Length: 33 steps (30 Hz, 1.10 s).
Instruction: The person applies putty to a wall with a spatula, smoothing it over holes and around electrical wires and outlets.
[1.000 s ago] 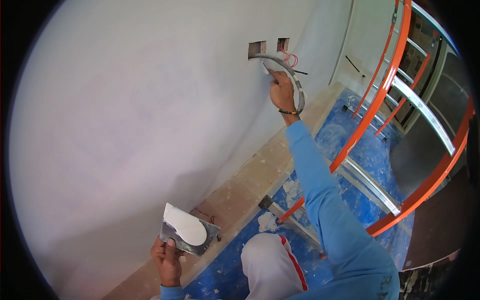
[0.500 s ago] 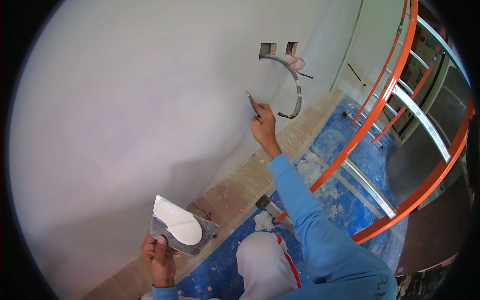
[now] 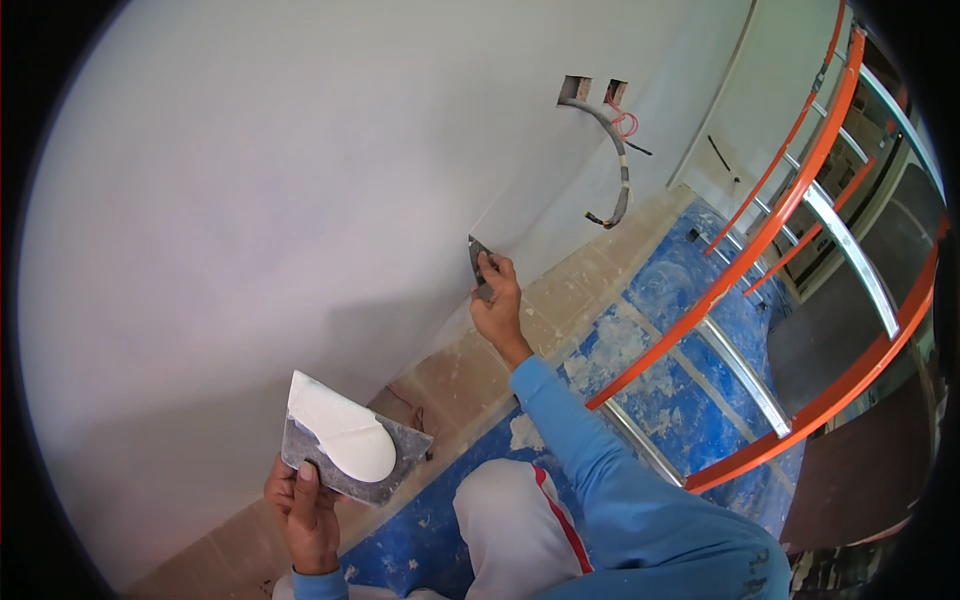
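Observation:
My left hand [image 3: 308,515] grips the near edge of a flat grey plate [image 3: 408,455], thumb on top. A smooth mound of white putty [image 3: 355,445] covers much of the plate. My right hand [image 3: 500,308] is closed around a dark, thin putty knife [image 3: 478,258], its blade against the white wall [image 3: 250,190]. A thin pale line runs up the wall from the blade's corner towards the cut-out boxes. Part of the knife is hidden by my fingers.
A thick grey cable [image 3: 622,165] hangs from a square wall opening [image 3: 574,90]; red wires [image 3: 624,124] loop beside it. Orange-and-silver ladder [image 3: 770,240] stands at right. Brown tiles [image 3: 450,385] border a blue, putty-spattered floor covering [image 3: 660,370]. My knee [image 3: 515,520] is below.
My right hand has moved down and slightly left with the putty knife, away from the openings, leaving a thin line on the wall. The plate has shifted slightly up and left.

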Each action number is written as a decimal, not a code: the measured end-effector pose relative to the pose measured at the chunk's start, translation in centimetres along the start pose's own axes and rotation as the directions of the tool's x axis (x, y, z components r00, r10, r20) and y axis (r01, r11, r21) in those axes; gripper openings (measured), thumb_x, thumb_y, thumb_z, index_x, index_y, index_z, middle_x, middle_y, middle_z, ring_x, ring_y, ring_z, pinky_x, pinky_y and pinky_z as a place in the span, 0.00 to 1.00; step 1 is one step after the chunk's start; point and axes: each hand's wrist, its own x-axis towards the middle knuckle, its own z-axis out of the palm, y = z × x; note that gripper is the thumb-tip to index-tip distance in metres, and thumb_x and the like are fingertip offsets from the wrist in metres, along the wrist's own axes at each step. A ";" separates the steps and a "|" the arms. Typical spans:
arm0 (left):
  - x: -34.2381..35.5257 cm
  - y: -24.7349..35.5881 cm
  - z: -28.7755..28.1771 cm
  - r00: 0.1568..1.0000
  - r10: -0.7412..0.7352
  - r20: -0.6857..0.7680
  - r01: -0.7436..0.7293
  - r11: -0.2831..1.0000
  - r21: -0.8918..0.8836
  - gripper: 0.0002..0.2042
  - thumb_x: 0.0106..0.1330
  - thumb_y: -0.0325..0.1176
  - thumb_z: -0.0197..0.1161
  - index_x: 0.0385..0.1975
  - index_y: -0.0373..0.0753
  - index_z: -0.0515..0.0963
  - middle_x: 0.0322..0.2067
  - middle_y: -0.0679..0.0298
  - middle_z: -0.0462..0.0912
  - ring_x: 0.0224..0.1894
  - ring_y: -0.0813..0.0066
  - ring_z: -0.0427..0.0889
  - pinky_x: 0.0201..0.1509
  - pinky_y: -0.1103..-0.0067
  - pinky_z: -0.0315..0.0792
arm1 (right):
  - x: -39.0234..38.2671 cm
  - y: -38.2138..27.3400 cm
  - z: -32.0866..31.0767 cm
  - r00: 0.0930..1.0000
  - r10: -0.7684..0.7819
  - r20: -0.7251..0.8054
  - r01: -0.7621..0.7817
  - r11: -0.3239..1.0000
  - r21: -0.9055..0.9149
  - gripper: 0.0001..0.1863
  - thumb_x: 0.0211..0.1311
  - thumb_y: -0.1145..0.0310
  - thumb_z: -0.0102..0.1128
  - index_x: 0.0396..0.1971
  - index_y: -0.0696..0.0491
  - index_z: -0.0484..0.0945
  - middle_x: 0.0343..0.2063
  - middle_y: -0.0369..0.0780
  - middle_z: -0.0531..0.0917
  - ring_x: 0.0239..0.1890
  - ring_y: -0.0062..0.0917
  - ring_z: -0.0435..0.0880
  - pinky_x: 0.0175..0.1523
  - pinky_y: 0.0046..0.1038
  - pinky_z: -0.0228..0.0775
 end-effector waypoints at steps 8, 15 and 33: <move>0.2 -0.3 -0.4 1.000 0.011 -0.018 -0.011 1.000 -0.022 0.13 0.70 0.31 0.56 0.50 0.32 0.72 0.39 0.61 0.83 0.30 0.79 0.82 0.27 0.84 0.76 | -4.7 -0.5 2.9 0.999 0.008 0.031 -0.009 0.999 0.045 0.31 0.46 0.85 0.57 0.56 0.64 0.73 0.50 0.50 0.71 0.53 0.40 0.75 0.57 0.28 0.67; 0.3 -0.2 -1.4 0.993 0.029 -0.114 -0.028 1.000 0.010 0.15 0.70 0.33 0.57 0.50 0.30 0.72 0.39 0.59 0.82 0.32 0.78 0.83 0.31 0.82 0.80 | -9.0 -1.0 6.1 0.999 0.001 0.047 -0.003 0.999 0.043 0.32 0.44 0.85 0.60 0.56 0.63 0.73 0.48 0.50 0.71 0.51 0.41 0.74 0.56 0.29 0.68; 1.6 -3.7 -5.4 0.954 -0.301 -0.001 0.281 0.893 -0.350 0.18 0.66 0.33 0.52 0.54 0.35 0.70 0.45 0.60 0.82 0.45 0.68 0.84 0.46 0.72 0.81 | -6.4 -9.4 -2.6 0.822 -0.146 0.550 0.007 0.969 0.247 0.20 0.58 0.83 0.54 0.52 0.57 0.78 0.47 0.47 0.80 0.50 0.37 0.79 0.55 0.28 0.70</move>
